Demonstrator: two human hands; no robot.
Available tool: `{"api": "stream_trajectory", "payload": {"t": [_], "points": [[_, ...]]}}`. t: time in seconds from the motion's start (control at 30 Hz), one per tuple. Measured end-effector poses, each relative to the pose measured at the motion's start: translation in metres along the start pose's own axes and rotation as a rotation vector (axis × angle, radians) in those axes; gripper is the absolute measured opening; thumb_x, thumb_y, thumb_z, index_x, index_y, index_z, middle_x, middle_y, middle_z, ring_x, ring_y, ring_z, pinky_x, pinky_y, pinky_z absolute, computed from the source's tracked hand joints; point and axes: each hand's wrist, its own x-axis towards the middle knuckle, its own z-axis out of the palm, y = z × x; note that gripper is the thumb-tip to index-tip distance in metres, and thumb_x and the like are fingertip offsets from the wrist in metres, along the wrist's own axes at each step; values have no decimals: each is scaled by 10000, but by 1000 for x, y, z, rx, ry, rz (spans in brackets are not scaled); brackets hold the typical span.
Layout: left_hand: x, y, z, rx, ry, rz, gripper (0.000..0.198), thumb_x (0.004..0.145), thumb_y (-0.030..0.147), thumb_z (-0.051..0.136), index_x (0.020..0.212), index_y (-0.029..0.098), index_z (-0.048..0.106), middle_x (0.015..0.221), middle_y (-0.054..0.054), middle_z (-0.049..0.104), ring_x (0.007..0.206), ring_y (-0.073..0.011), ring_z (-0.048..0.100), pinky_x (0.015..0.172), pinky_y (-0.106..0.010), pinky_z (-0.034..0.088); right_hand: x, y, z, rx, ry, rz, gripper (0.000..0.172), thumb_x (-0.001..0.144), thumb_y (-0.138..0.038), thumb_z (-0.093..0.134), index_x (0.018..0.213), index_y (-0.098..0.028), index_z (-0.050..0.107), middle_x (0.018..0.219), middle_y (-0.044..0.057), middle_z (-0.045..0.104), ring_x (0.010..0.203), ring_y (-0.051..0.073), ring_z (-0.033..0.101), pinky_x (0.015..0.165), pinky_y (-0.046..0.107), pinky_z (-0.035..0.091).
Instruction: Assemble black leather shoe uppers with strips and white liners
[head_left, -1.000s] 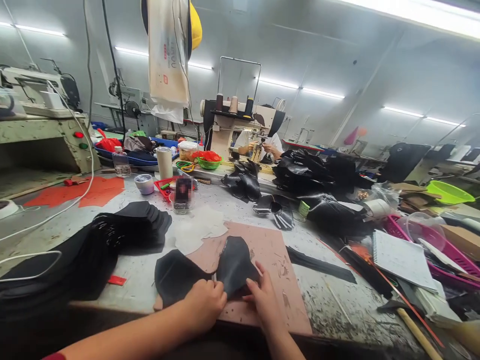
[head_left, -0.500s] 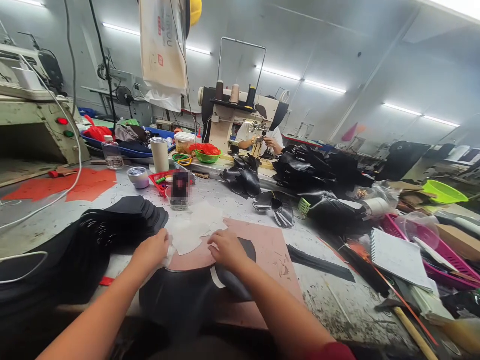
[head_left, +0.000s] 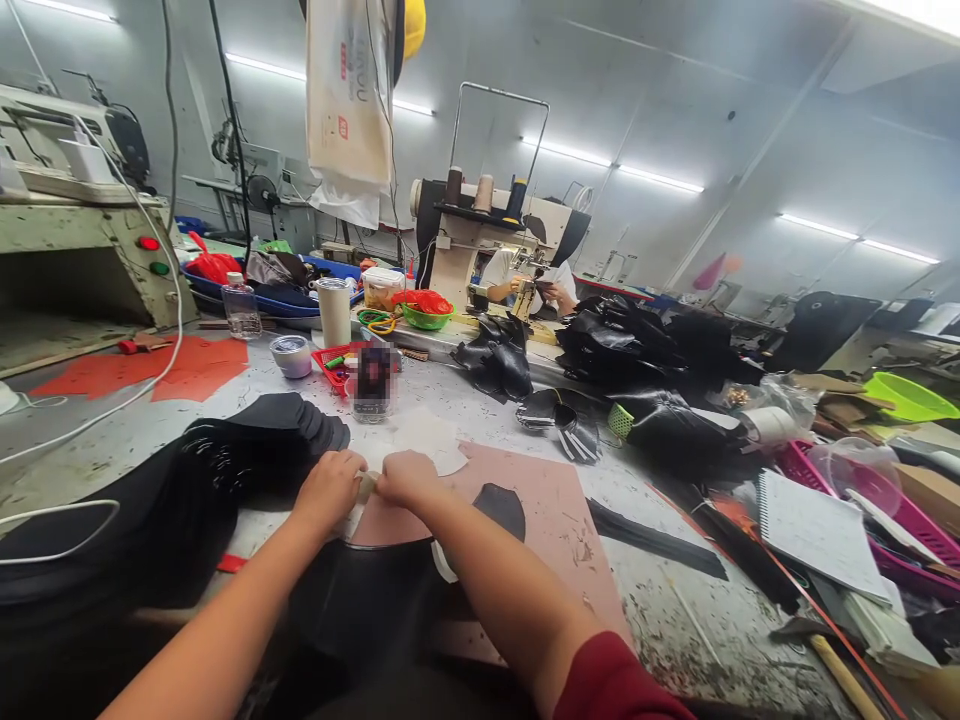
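My left hand (head_left: 330,490) and my right hand (head_left: 409,478) are nearly touching, both closed on a small pale strip of thin material (head_left: 365,487) that shows between the fingertips. Just beyond them, white thin sheet pieces (head_left: 431,440) lie on the bench. A black leather piece (head_left: 364,590) hangs over the near edge below my hands, and its right part is partly hidden by my right forearm. Beneath it is a pinkish board (head_left: 547,510). Left of my hands rises a stack of black cut pieces (head_left: 262,440).
Black leather parts (head_left: 622,340) are heaped at the back right, before a sewing machine (head_left: 495,215) where another person works. A tumbler (head_left: 334,312), a notebook (head_left: 814,530), a magenta basket (head_left: 915,530) and a hammer handle (head_left: 844,675) surround the work area.
My right hand has moved left, up against my left hand. The pale material that spread between my hands now shows only as a small bit, and the view has shifted slightly left.
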Motion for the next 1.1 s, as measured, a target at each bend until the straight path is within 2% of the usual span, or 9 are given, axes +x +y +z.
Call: {"api": "stream_trajectory", "payload": {"t": [0.13,0.33,0.47,0.57,0.63,0.73,0.83,0.97,1.1], "points": [[3,-2,2,-19,7,2,184,750,187,434,714,196,614,856,-106,646,913,-266,535,800,-349,420,7,21,-5,203,-22,136,145,774,-234,554,809,-129,647,904,108,659,877,244,602,739,348,458],[3,-1,1,-65,-34,-42,187,715,132,441,604,214,567,776,-78,638,861,-246,550,764,-330,422,-9,85,-23,604,113,368,316,861,-318,500,1134,-160,495,1133,75,528,942,183,557,785,388,484],[9,9,-14,-150,-37,-89,179,595,55,457,638,200,553,781,-74,596,829,-260,554,742,-361,410,-45,119,-43,848,236,352,218,882,-318,441,1018,-165,516,896,22,574,745,125,576,658,312,515],[21,34,-27,-287,-30,-124,183,598,110,474,745,197,541,874,-70,577,831,-253,555,736,-371,416,-75,127,-53,988,257,273,159,860,-334,422,829,-190,485,646,-50,486,563,76,521,537,227,501],[28,59,-30,-427,-73,-110,130,651,233,498,773,206,533,873,-46,585,805,-222,564,711,-344,439,-92,128,-54,1057,243,229,183,809,-367,474,760,-192,457,596,-66,445,511,65,496,489,197,477],[35,101,-25,-672,-206,-64,260,656,422,514,791,202,544,810,-20,613,749,-184,585,615,-291,467,-109,131,-54,1122,210,199,226,733,-395,543,730,-185,459,587,-65,445,479,62,480,456,193,456],[39,132,-12,-851,-288,-64,291,585,431,553,728,180,522,720,-15,603,681,-165,587,562,-274,464,-120,137,-57,1162,202,197,227,711,-389,546,728,-171,485,589,-49,467,470,65,475,444,194,435],[36,149,6,-942,-293,-115,238,581,392,518,681,197,423,701,16,556,661,-128,577,592,-257,467,-131,147,-61,1194,261,213,252,692,-309,528,904,-175,543,681,-29,511,526,66,486,459,177,403],[24,151,24,-861,-410,-144,167,583,336,512,621,204,418,534,39,527,525,-140,567,520,-269,453,-138,155,-44,1139,371,317,436,615,-176,540,1049,-187,495,634,-62,443,543,77,460,482,185,390]]}}
